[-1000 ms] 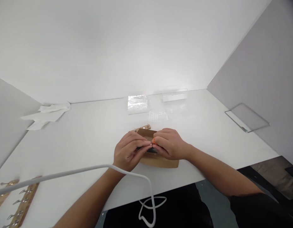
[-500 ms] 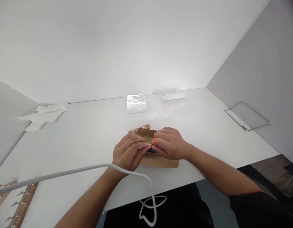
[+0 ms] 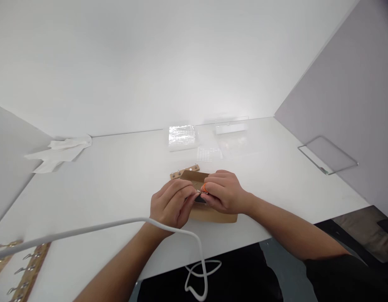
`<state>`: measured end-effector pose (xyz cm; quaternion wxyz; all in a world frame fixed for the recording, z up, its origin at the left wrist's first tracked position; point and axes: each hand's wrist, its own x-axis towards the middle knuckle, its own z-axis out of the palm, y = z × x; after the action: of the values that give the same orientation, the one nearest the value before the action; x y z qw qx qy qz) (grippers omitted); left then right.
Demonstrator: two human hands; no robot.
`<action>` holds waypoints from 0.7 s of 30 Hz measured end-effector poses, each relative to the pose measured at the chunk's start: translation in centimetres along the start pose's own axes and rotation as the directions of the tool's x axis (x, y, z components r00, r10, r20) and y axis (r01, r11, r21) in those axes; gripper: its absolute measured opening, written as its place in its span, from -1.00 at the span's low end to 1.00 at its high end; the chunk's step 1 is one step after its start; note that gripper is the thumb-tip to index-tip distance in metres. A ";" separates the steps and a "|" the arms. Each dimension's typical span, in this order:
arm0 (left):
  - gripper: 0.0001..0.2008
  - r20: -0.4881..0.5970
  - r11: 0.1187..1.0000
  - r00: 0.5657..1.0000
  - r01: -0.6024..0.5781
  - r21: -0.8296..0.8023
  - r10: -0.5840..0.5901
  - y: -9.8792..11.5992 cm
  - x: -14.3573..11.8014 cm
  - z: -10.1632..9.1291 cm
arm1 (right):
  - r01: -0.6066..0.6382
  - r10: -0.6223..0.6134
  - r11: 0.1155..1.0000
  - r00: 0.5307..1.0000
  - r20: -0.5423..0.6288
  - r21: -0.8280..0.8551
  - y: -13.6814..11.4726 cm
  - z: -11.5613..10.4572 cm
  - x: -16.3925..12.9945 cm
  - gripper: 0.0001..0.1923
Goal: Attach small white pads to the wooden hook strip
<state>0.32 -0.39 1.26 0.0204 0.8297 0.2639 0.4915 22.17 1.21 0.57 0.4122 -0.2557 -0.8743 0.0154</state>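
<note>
My left hand is closed, its thumb and forefinger pinched on one end of a small shiny metal piece. From the other side, the fingertips of my right hand pinch the same piece, too small to identify. Something orange shows at the right forefinger. Both hands are over an open brown cardboard box, with something dark inside it beneath the fingertips. Just behind the box lies a wooden strip with small metal hooks or clips, partly hidden by the box.
A white cable crosses in front of my left forearm. More wooden strips with metal hooks lie at lower left. Along the back are a clear plastic packet, a label sheet and white paper. A wire-edged frame stands right.
The fingertips have drawn slightly apart, and more of the small metal piece shows between them. Otherwise, the hands stay in place over the box.
</note>
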 end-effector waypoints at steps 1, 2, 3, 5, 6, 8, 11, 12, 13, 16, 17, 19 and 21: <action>-0.77 -0.002 1.000 1.000 -0.013 -0.001 0.013 0.0 0.0 0.0 | -0.013 0.013 1.000 1.000 0.005 0.025 -0.1 0.0 0.0 -0.72; -0.76 -0.006 1.000 1.000 -0.024 -0.007 0.024 0.0 0.0 0.0 | -0.024 0.023 0.999 1.000 0.007 0.048 -0.1 0.1 0.0 -0.72; -0.75 -0.008 0.999 1.000 -0.029 -0.015 0.029 0.0 0.0 0.0 | -0.032 0.031 0.997 0.999 0.006 0.068 -0.2 0.1 0.0 -0.73; -0.74 -0.005 0.999 1.000 -0.018 -0.037 0.018 0.1 0.1 0.0 | -0.041 0.042 0.994 0.999 -0.005 0.103 -0.2 0.1 0.0 -0.73; -0.74 -0.001 0.999 1.000 -0.004 -0.048 0.004 0.2 0.2 -0.1 | -0.045 0.046 0.992 0.999 -0.009 0.118 -0.3 0.1 0.0 -0.72; -0.74 -0.005 0.997 1.000 0.026 -0.071 -0.027 0.4 0.3 -0.2 | -0.059 0.061 0.988 0.998 -0.006 0.145 -0.3 0.2 0.0 -0.71; -0.74 -0.029 0.989 0.995 0.092 -0.118 -0.096 0.7 0.5 -0.5 | -0.098 0.099 0.981 0.995 0.002 0.166 -0.3 0.2 -0.1 -0.68; -0.75 -0.045 0.983 0.991 0.123 -0.139 -0.130 0.7 0.5 -0.5 | -0.114 0.116 0.979 0.993 -0.001 0.170 -0.2 0.2 -0.1 -0.68; -0.75 -0.060 0.976 0.985 0.149 -0.158 -0.160 0.6 0.6 -0.6 | -0.126 0.130 0.977 0.992 -0.009 0.173 -0.1 0.2 -0.1 -0.69; -0.74 -0.095 0.968 0.976 0.177 -0.179 -0.196 0.3 0.5 -0.7 | -0.137 0.145 0.975 0.989 -0.035 0.176 0.2 0.0 -0.2 -0.72; -0.73 -0.097 0.969 0.976 0.174 -0.175 -0.192 0.2 0.5 -0.6 | -0.134 0.143 0.975 0.989 -0.039 0.177 0.3 -0.1 -0.2 -0.72; -0.72 -0.094 0.972 0.979 0.164 -0.165 -0.181 -0.1 0.4 -0.5 | -0.125 0.136 0.975 0.990 -0.044 0.184 0.4 -0.2 -0.2 -0.72; -0.73 -0.089 0.977 0.984 0.140 -0.162 -0.156 -0.3 0.4 -0.3 | -0.119 0.130 0.973 0.990 -0.047 0.200 0.4 -0.3 -0.2 -0.71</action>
<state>0.05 0.01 1.67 0.1081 0.7777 0.2867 0.5489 22.65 1.38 0.55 0.4595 -0.2684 -0.8381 0.1200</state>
